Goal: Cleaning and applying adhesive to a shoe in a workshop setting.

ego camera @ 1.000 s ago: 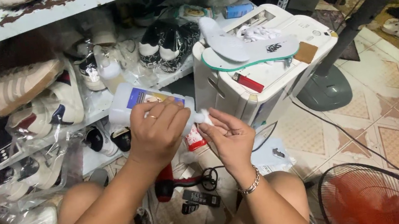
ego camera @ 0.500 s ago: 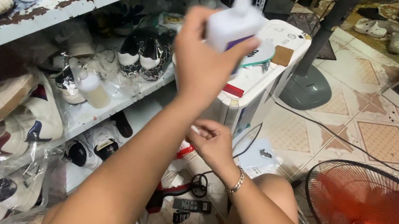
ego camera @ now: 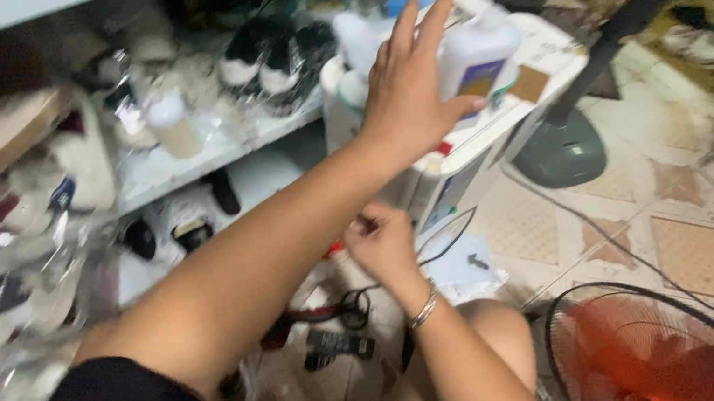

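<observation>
My left hand (ego camera: pixel 406 89) reaches forward and up to a white plastic bottle (ego camera: pixel 478 48) with a purple label. The bottle stands on top of a white box-shaped unit (ego camera: pixel 497 128). My fingers are spread and point upward beside the bottle, and the thumb lies across its lower front. My right hand (ego camera: pixel 382 244), with a bracelet at the wrist, hangs lower over my knee. Its fingers are curled together, and nothing shows between them.
A white shelf (ego camera: pixel 182 165) on the left holds several shoes and a small bottle (ego camera: pixel 171 124). A fan's round base (ego camera: pixel 562 151) stands on the tiled floor beyond the box. A red fan grille (ego camera: pixel 654 354) lies at the lower right. Black remotes (ego camera: pixel 336 345) and cables lie by my legs.
My left hand carried the white bottle up and away from my right hand, then lowered it onto the white box and spread its fingers. My right hand stayed low.
</observation>
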